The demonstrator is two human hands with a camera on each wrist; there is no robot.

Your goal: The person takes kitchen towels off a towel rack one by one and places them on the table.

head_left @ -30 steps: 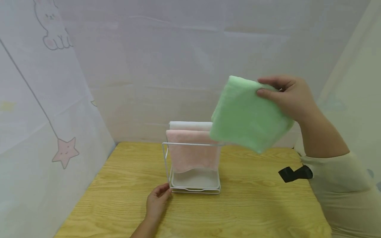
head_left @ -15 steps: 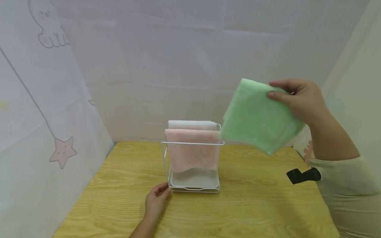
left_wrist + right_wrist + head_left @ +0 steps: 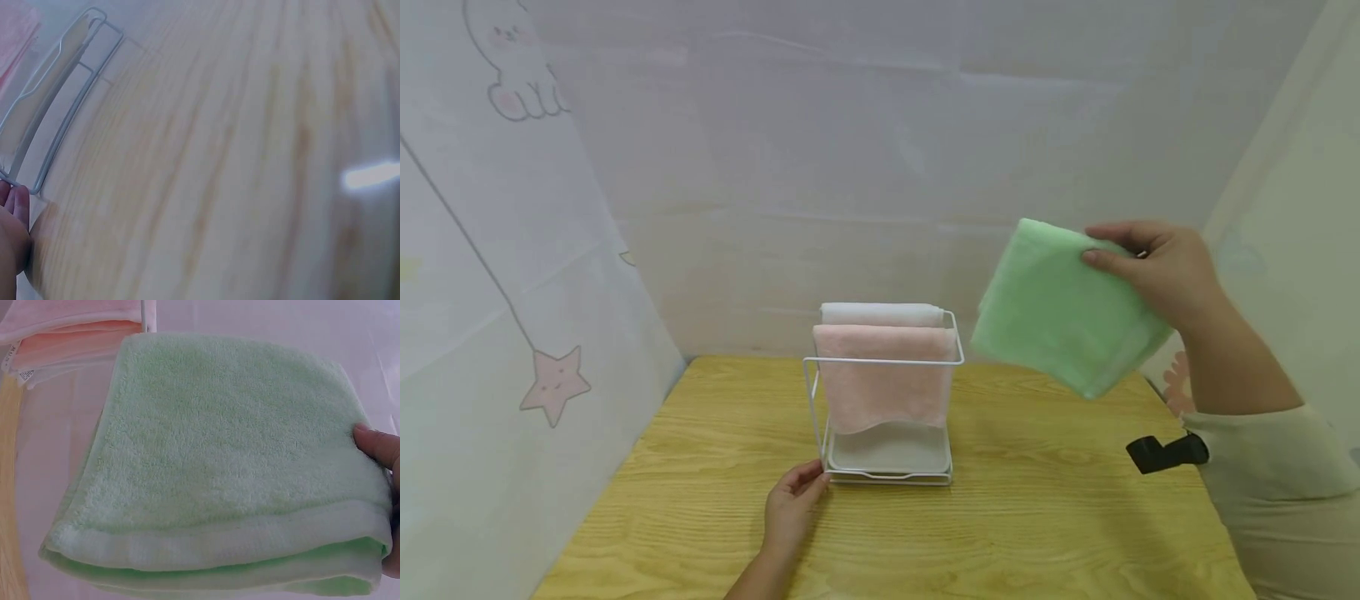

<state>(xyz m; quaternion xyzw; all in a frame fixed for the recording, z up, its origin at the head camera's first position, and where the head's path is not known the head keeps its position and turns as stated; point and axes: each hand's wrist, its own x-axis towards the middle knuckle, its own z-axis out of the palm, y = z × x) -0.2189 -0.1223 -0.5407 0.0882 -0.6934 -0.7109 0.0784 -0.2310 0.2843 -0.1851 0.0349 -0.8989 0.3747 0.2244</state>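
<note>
A folded green towel (image 3: 1067,304) hangs in the air to the right of the rack, its top edge pinched between thumb and fingers of my right hand (image 3: 1165,267). The right wrist view shows the towel's (image 3: 231,444) fluffy face and its layered fold. My left hand (image 3: 793,504) grips the near left corner of a white wire towel rack (image 3: 883,362) standing on the table. Over the rack's bars hang a pink towel (image 3: 883,383) and, behind it, a white towel (image 3: 880,314). Only some fingers of the left hand (image 3: 14,219) show in the left wrist view.
Beneath the towels a white tray (image 3: 887,450) sits in the rack's base. The wood-grain table (image 3: 1030,517) ends at a pale cloth backdrop (image 3: 805,167). A black strap end (image 3: 1165,452) sticks out from the right sleeve (image 3: 1277,467).
My right hand has moved right, away from the rack, and slightly down with the green towel. More of the rack's right side shows. The left hand stays at the rack's corner.
</note>
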